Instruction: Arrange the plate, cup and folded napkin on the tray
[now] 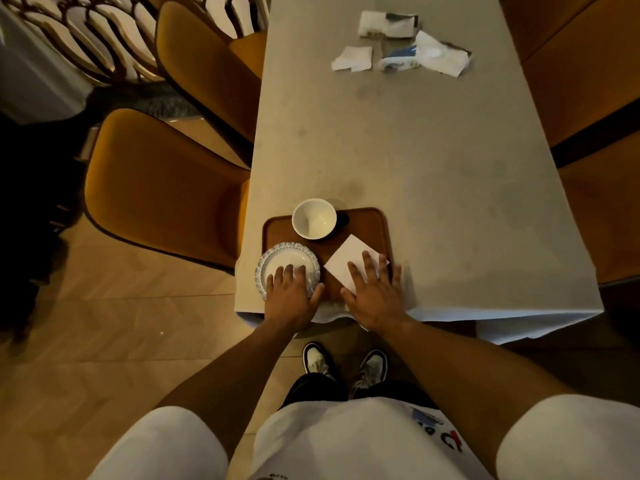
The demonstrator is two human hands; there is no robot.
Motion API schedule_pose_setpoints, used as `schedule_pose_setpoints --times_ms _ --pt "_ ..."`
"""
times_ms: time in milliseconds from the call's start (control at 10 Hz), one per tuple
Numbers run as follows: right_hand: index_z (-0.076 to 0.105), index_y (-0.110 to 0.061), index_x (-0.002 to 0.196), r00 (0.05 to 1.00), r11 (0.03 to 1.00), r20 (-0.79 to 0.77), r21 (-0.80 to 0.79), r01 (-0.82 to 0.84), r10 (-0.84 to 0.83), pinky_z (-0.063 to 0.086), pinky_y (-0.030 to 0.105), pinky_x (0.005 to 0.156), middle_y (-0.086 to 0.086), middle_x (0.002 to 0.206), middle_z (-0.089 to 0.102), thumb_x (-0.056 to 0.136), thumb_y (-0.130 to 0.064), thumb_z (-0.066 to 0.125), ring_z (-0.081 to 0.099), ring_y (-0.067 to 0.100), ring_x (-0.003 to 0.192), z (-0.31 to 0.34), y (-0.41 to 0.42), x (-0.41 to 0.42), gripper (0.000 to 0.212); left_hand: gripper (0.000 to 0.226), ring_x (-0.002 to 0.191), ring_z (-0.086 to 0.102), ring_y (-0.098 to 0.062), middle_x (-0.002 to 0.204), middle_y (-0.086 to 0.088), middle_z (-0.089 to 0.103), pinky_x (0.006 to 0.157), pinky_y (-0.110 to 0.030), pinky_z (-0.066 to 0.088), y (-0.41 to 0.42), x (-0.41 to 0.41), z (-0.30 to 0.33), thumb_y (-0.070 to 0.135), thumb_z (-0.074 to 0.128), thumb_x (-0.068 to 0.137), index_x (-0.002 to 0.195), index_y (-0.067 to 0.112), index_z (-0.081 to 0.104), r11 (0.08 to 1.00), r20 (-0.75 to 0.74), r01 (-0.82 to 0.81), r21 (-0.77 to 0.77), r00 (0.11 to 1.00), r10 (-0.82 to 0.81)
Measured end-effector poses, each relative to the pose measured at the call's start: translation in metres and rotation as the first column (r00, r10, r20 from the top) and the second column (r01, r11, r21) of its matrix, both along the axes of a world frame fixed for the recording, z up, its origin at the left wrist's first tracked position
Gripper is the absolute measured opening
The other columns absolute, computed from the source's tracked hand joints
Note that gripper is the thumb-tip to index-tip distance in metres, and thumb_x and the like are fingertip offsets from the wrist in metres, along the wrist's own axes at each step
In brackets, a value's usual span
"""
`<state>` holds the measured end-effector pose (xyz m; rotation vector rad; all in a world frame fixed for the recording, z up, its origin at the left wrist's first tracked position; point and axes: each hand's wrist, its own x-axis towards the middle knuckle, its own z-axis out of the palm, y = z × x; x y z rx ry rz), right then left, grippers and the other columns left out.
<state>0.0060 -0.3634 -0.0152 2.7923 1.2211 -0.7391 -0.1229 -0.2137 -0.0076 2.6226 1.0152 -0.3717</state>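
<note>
A brown tray [369, 221] lies at the near left corner of the table. On its far left stands a white cup [314, 218], upright and empty. A small white plate [281, 259] with a patterned rim sits on the tray's near left corner, and my left hand [291, 294] rests on it, thumb hooked round its right rim. A folded white napkin [348, 256] lies at an angle on the tray's right half. My right hand [374, 296] lies flat on the napkin's near corner, fingers spread.
The pale table [433, 161] runs away from me, with crumpled papers and wrappers [408, 46] at its far end. Mustard chairs [162, 181] stand along the left side and another pair on the right [588, 98]. My feet [346, 365] are below the table's near edge.
</note>
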Motion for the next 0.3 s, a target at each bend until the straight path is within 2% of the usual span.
schedule_pose_setpoints --times_ms 100,200,300 --pt "0.001 -0.030 0.157 1.000 0.999 -0.022 -0.036 -0.017 0.016 -0.011 0.059 0.118 0.004 0.167 -0.012 0.095 -0.065 0.020 -0.014 0.036 0.152 0.005 0.003 0.000 0.074 0.077 0.145 0.028 -0.033 0.154 -0.015 0.036 0.119 -0.054 0.018 0.006 -0.002 0.006 0.069 0.021 0.089 0.145 0.019 0.034 0.999 -0.047 0.022 -0.040 0.999 -0.024" --pt "-0.004 -0.028 0.157 0.997 0.996 -0.066 -0.080 -0.034 0.029 -0.009 0.058 0.118 0.006 0.166 -0.015 0.095 -0.062 0.028 -0.014 0.036 0.152 0.011 0.008 0.000 0.077 0.072 0.136 0.039 -0.035 0.146 -0.017 0.047 0.114 -0.055 0.026 0.010 -0.002 0.013 0.066 0.021 0.091 0.138 0.017 0.043 0.998 -0.077 0.049 -0.033 0.996 -0.051" --pt "0.001 -0.025 0.157 0.975 0.979 -0.216 -0.184 -0.089 0.048 0.005 0.057 0.121 0.010 0.167 -0.003 0.095 -0.054 0.042 -0.001 0.038 0.152 0.030 0.027 0.016 0.080 0.063 0.120 0.054 -0.035 0.133 -0.017 0.058 0.101 -0.049 0.040 0.027 0.013 0.039 0.060 0.027 0.095 0.130 0.014 0.053 0.994 -0.109 0.053 -0.091 0.992 -0.063"
